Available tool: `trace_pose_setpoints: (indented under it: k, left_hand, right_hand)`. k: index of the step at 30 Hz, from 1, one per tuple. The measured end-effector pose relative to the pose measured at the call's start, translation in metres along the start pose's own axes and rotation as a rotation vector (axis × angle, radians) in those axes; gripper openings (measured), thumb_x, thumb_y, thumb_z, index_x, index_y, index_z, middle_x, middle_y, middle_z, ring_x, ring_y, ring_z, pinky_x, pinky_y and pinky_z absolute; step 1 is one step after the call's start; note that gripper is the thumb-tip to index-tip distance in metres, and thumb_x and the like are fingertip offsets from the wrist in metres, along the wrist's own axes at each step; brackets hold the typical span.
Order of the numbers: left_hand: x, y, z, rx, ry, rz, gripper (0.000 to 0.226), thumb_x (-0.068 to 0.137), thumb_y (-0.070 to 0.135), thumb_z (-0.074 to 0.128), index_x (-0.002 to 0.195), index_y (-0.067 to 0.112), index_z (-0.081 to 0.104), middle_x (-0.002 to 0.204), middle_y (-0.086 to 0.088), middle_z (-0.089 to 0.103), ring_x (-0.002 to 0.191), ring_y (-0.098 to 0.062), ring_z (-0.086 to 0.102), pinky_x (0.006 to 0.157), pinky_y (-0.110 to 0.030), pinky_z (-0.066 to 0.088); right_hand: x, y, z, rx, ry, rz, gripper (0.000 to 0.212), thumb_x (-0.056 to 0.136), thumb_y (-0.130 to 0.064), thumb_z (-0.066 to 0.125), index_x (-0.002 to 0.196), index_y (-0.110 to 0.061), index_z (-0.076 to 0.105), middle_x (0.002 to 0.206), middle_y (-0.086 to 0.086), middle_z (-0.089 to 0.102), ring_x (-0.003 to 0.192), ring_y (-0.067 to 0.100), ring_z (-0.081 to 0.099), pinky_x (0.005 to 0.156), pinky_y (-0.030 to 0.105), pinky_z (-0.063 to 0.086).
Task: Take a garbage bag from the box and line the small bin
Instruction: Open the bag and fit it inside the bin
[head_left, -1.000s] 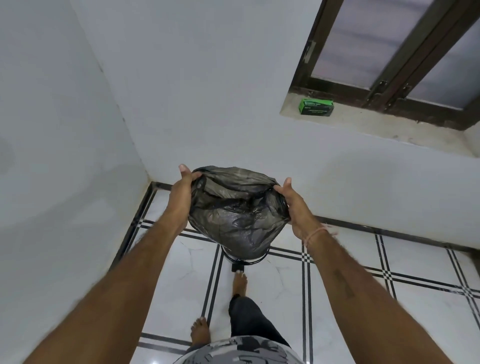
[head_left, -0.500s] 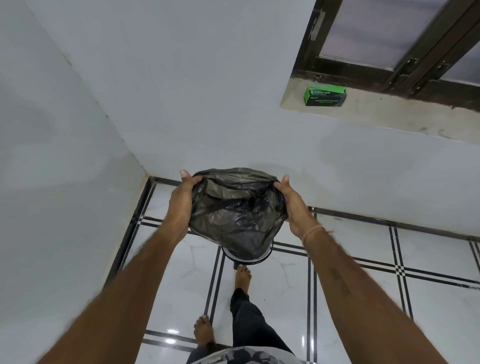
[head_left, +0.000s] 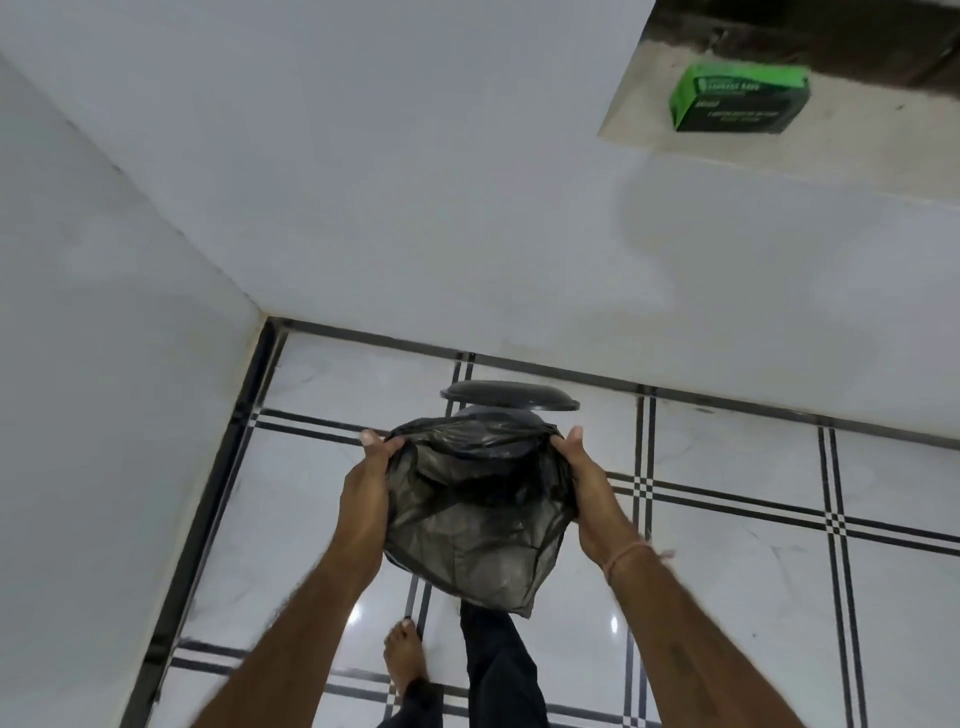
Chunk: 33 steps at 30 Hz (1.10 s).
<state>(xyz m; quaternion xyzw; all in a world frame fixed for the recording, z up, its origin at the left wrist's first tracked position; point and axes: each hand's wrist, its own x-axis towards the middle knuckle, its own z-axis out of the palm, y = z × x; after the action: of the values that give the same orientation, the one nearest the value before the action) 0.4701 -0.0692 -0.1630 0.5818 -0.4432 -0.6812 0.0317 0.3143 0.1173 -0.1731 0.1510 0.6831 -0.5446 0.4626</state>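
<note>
Our left hand (head_left: 366, 493) and right hand (head_left: 587, 488), held apart, each grip one side of the mouth of a dark, see-through garbage bag (head_left: 467, 519), stretching it open between them. The bag hangs over the small bin (head_left: 491, 414), which stands on the tiled floor (head_left: 753, 571) near the far wall with its lid (head_left: 509, 397) raised. Most of the bin is hidden behind the bag, so we cannot tell whether they touch. The green box (head_left: 740, 98) sits on a sill far to the right, well apart. We judge the bag taken and opened, with lining now in hand. Next we must lower the bag inside and fold its mouth over the rim all round.
</note>
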Motion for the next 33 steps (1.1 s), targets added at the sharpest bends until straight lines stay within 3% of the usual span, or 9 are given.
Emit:
trace_pose_setpoints:
  k: [6, 11, 15, 18, 21, 24, 26, 29, 33]
  left_hand:
    - [0.076, -0.073, 0.02, -0.017, -0.002, -0.063, 0.055, 0.103, 0.067, 0.028, 0.096, 0.035, 0.073, 0.091, 0.004, 0.077, 0.089, -0.015, 0.071, 0.069, -0.027, 0.053]
    - [0.145, -0.121, 0.039, -0.048, -0.016, -0.076, 0.062, 0.102, 0.07, 0.029, 0.118, 0.03, 0.074, 0.108, -0.001, 0.078, 0.1, -0.019, 0.072, 0.077, -0.029, 0.055]
    - [0.194, -0.14, 0.071, 0.013, -0.072, 0.038, 0.049, 0.108, 0.056, 0.036, 0.111, 0.026, 0.074, 0.105, -0.001, 0.077, 0.1, -0.019, 0.073, 0.073, -0.025, 0.057]
    - [0.23, -0.163, 0.086, 0.091, -0.03, 0.22, 0.049, 0.101, 0.064, 0.041, 0.113, 0.03, 0.074, 0.116, -0.004, 0.076, 0.114, -0.028, 0.07, 0.097, -0.046, 0.059]
    - [0.264, -0.192, 0.092, 0.128, 0.01, 0.33, 0.069, 0.093, 0.075, 0.045, 0.139, 0.026, 0.06, 0.139, -0.005, 0.066, 0.132, -0.029, 0.06, 0.111, -0.057, 0.048]
    - [0.266, -0.189, 0.093, 0.05, 0.047, 0.381, 0.063, 0.096, 0.063, 0.046, 0.15, 0.03, 0.052, 0.151, 0.002, 0.057, 0.14, -0.02, 0.053, 0.116, -0.049, 0.045]
    - [0.27, -0.189, 0.091, 0.068, 0.004, 0.408, 0.058, 0.1, 0.057, 0.045, 0.151, 0.03, 0.05, 0.15, 0.001, 0.057, 0.139, -0.021, 0.054, 0.114, -0.05, 0.047]
    - [0.278, -0.196, 0.087, 0.171, -0.067, 0.385, 0.058, 0.099, 0.059, 0.045, 0.153, 0.036, 0.047, 0.149, 0.0, 0.058, 0.138, -0.026, 0.054, 0.109, -0.06, 0.049]
    - [0.293, -0.21, 0.075, 0.3, -0.057, 0.41, 0.056, 0.099, 0.05, 0.046, 0.151, 0.032, 0.05, 0.142, 0.004, 0.063, 0.133, -0.02, 0.057, 0.11, -0.052, 0.049]
  right_hand:
    - [0.085, 0.074, 0.0, -0.02, -0.008, 0.037, 0.059, 0.101, -0.067, 0.04, 0.134, -0.026, 0.067, 0.128, 0.002, 0.073, 0.109, 0.012, 0.068, 0.076, 0.024, 0.056]
    - [0.155, 0.106, -0.001, 0.145, 0.008, -0.021, 0.061, 0.106, -0.06, 0.033, 0.134, -0.018, 0.067, 0.117, 0.004, 0.075, 0.093, 0.012, 0.076, 0.063, 0.019, 0.06]
    - [0.214, 0.124, -0.02, 0.193, 0.045, -0.083, 0.063, 0.107, -0.061, 0.025, 0.133, -0.021, 0.067, 0.109, -0.004, 0.081, 0.096, 0.01, 0.078, 0.069, 0.021, 0.061]
    - [0.253, 0.126, -0.034, 0.28, 0.075, -0.094, 0.065, 0.106, -0.063, 0.025, 0.135, -0.019, 0.063, 0.111, -0.008, 0.079, 0.093, 0.007, 0.077, 0.07, 0.025, 0.061]
    - [0.285, 0.131, -0.034, 0.309, 0.061, -0.058, 0.071, 0.104, -0.068, 0.022, 0.135, -0.02, 0.064, 0.119, -0.001, 0.077, 0.113, 0.019, 0.071, 0.091, 0.037, 0.057]
    - [0.309, 0.144, -0.028, 0.369, 0.005, -0.038, 0.077, 0.101, -0.073, 0.022, 0.139, -0.02, 0.063, 0.134, 0.007, 0.071, 0.132, 0.03, 0.061, 0.113, 0.048, 0.045]
    - [0.315, 0.146, -0.018, 0.404, 0.019, -0.032, 0.077, 0.099, -0.074, 0.026, 0.141, -0.019, 0.063, 0.139, 0.008, 0.069, 0.133, 0.032, 0.061, 0.111, 0.048, 0.047]
    - [0.317, 0.154, -0.002, 0.149, -0.003, 0.022, 0.061, 0.099, -0.07, 0.044, 0.126, -0.025, 0.075, 0.119, 0.007, 0.077, 0.116, 0.03, 0.069, 0.092, 0.037, 0.055]
    - [0.318, 0.162, -0.017, 0.106, 0.103, -0.039, 0.069, 0.088, -0.08, 0.049, 0.122, -0.025, 0.077, 0.118, 0.009, 0.079, 0.114, 0.031, 0.073, 0.104, 0.05, 0.055]
